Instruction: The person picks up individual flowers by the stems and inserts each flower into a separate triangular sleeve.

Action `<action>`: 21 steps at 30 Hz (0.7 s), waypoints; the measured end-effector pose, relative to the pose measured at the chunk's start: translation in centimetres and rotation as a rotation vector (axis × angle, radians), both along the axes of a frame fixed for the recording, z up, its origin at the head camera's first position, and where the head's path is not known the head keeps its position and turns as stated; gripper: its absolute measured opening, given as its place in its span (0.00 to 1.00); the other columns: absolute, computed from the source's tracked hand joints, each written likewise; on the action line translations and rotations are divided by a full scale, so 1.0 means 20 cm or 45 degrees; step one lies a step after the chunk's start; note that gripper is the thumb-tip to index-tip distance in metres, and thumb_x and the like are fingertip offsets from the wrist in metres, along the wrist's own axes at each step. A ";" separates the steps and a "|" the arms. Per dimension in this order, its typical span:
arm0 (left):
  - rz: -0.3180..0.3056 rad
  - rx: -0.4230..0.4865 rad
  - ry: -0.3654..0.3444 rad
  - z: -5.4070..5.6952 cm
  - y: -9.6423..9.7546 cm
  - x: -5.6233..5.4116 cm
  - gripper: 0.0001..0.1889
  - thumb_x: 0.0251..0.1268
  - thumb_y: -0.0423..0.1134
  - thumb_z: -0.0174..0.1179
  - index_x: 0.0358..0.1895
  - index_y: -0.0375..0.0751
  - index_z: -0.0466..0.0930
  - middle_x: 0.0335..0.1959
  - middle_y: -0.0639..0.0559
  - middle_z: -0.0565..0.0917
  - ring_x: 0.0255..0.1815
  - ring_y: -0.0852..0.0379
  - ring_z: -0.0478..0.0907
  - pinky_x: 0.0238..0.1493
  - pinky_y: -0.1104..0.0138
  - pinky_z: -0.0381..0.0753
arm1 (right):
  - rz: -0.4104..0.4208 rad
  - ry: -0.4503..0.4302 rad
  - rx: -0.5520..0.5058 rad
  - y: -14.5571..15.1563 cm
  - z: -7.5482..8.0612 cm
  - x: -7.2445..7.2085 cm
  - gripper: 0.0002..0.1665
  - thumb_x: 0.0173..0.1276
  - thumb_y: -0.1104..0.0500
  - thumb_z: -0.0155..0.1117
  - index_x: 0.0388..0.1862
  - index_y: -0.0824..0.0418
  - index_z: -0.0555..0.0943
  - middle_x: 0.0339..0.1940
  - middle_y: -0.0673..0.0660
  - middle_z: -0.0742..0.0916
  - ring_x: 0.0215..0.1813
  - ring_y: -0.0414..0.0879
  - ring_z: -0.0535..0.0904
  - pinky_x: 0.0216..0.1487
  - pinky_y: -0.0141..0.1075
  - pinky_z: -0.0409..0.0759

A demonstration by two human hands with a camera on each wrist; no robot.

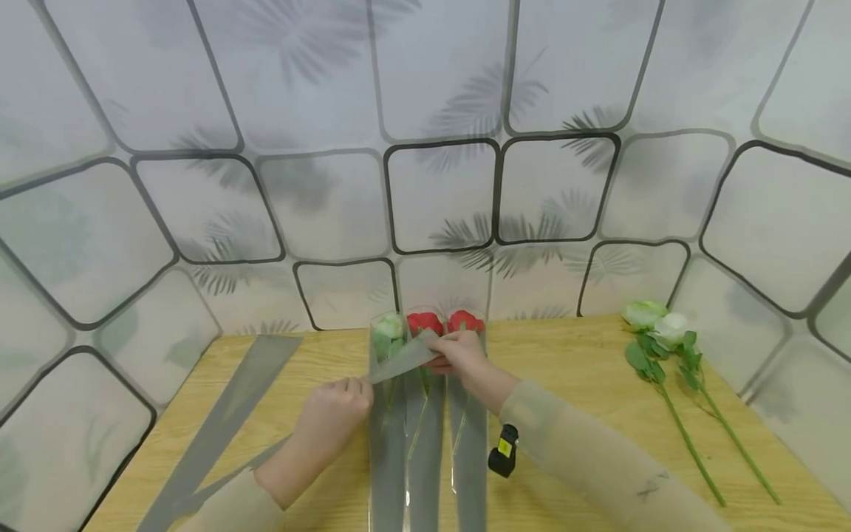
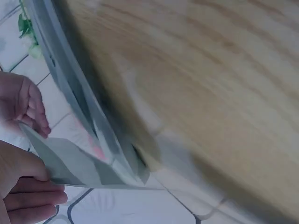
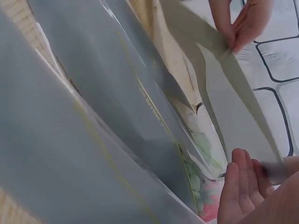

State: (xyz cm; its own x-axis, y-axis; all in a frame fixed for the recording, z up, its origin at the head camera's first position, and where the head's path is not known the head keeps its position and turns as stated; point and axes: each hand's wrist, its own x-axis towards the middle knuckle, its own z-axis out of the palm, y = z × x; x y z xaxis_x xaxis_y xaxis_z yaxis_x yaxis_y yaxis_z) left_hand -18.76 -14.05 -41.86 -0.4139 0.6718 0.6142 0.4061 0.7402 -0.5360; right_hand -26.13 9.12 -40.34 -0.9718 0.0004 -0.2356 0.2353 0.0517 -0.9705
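One grey sleeve (image 1: 404, 360) is held taut between the left hand (image 1: 332, 414) and the right hand (image 1: 465, 366), just above the row of filled sleeves on the worktop (image 1: 565, 369). Between the hands it slants from lower left to upper right in the head view, its right end towards the wall (image 1: 442, 199). A narrow grey strip (image 1: 229, 476) follows the same line past the left forearm; whether it belongs to this sleeve cannot be told.

The left grip is clamped on the sleeve's near edge, thumb over it; the right grip pinches the far corner. The right wrist view shows a pale middle between grey borders.

Beneath, three filled sleeves lie side by side, long axes running straight away from the person, blooms at the wall end: left sleeve (image 1: 387, 458) with a whitish-green flower (image 1: 388, 325), middle sleeve (image 1: 423, 473) and right sleeve (image 1: 470, 473) each with a red one.

A flat sleeve (image 1: 229, 414) lies to the left, its far end leaning right. Two loose white flowers (image 1: 670, 330) lie at the right, heads wallward, stems slanting towards the near right.
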 end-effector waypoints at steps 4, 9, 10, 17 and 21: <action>0.003 -0.030 -0.009 -0.04 -0.01 -0.01 0.14 0.37 0.24 0.82 0.28 0.34 0.86 0.20 0.48 0.86 0.17 0.59 0.82 0.16 0.71 0.79 | 0.007 0.015 -0.001 0.02 0.00 0.01 0.17 0.76 0.66 0.66 0.57 0.77 0.85 0.50 0.70 0.92 0.27 0.39 0.89 0.54 0.49 0.91; -0.005 -0.034 -0.056 -0.08 -0.01 -0.01 0.14 0.36 0.22 0.80 0.29 0.35 0.87 0.21 0.49 0.86 0.18 0.59 0.81 0.18 0.71 0.81 | 0.041 -0.030 -0.014 0.05 0.03 0.02 0.18 0.75 0.67 0.67 0.59 0.76 0.84 0.50 0.66 0.91 0.27 0.39 0.87 0.52 0.45 0.92; -0.013 -0.027 -0.063 -0.08 -0.01 -0.02 0.15 0.35 0.21 0.80 0.29 0.35 0.87 0.21 0.49 0.86 0.18 0.59 0.81 0.18 0.71 0.81 | 0.053 -0.041 -0.016 0.06 0.03 0.02 0.18 0.75 0.67 0.67 0.59 0.76 0.84 0.49 0.64 0.91 0.27 0.39 0.87 0.52 0.45 0.92; -0.074 0.017 -0.065 -0.10 0.01 -0.03 0.16 0.32 0.20 0.80 0.26 0.37 0.85 0.21 0.50 0.86 0.19 0.59 0.83 0.19 0.72 0.81 | 0.119 -0.095 0.034 0.13 0.07 0.04 0.19 0.74 0.64 0.69 0.57 0.76 0.85 0.38 0.53 0.88 0.33 0.39 0.86 0.46 0.39 0.92; -0.075 0.029 -0.113 -0.11 0.02 -0.02 0.17 0.32 0.22 0.82 0.26 0.40 0.85 0.21 0.51 0.86 0.18 0.60 0.82 0.19 0.72 0.81 | 0.152 -0.107 0.070 0.17 0.09 0.06 0.19 0.74 0.64 0.69 0.57 0.77 0.84 0.35 0.52 0.88 0.34 0.40 0.86 0.43 0.36 0.92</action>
State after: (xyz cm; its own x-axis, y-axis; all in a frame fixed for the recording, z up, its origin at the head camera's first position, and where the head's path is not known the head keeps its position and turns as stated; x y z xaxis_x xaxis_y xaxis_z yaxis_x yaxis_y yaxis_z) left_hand -19.25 -13.63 -43.99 -0.4273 0.6829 0.5925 0.4944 0.7252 -0.4793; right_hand -24.84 12.54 -38.54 -0.9427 -0.0985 -0.3189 0.3046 0.1370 -0.9426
